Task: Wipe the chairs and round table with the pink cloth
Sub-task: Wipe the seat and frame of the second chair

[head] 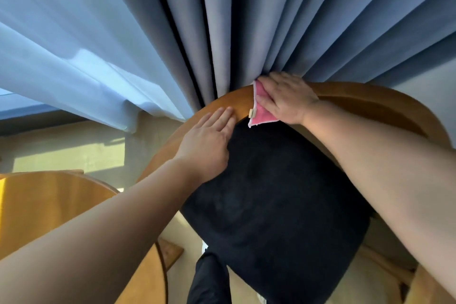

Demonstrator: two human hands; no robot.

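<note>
Two bare hands work on a chair with a curved, golden-brown wooden backrest (229, 100) and a dark navy upholstered seat (276, 195). The right hand (287, 100) lies spread over the folded pink cloth (261, 112), pressing it to the top of the rail, apparently mid-wipe. The left hand (209, 143), flat and empty, rests on the rail beside it, likely steadying the chair. Grey-blue pleated curtains (246, 20) hang directly behind; a round wooden table's edge (49, 202) shows lower left.
</note>
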